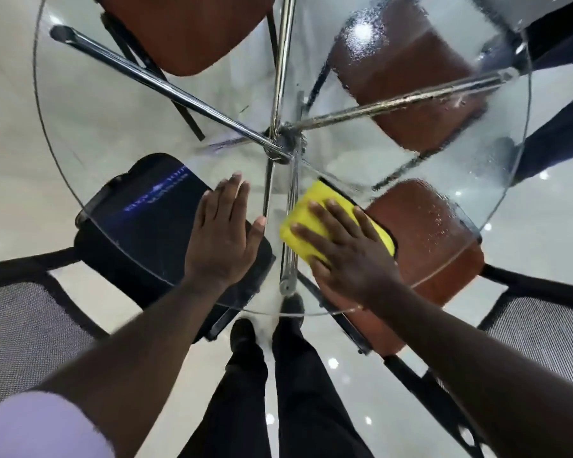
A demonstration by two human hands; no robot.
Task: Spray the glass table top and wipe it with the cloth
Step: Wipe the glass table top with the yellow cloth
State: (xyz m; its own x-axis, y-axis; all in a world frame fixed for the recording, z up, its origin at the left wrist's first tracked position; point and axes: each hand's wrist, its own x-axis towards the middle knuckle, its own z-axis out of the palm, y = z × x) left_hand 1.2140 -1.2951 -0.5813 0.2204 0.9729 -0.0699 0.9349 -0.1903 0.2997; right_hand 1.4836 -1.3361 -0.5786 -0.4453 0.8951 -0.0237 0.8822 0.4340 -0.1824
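A round glass tabletop (90,133) on chrome legs (166,85) stands over a pale glossy floor, with brown chairs (407,94) and a black chair (153,219) showing through it. In the head view, the far right part of the glass is beaded with spray droplets (477,166), while the left and near parts look dry. The right hand (348,249) lies flat, fingers spread, pressing the yellow cloth (325,206) onto the glass near the centre. The left hand (224,233) rests open, palm down, just left of it, bracing. No spray bottle is in view. To wipe well, I'd keep the palm flat and sweep overlapping strokes into the wet area toward the rim.
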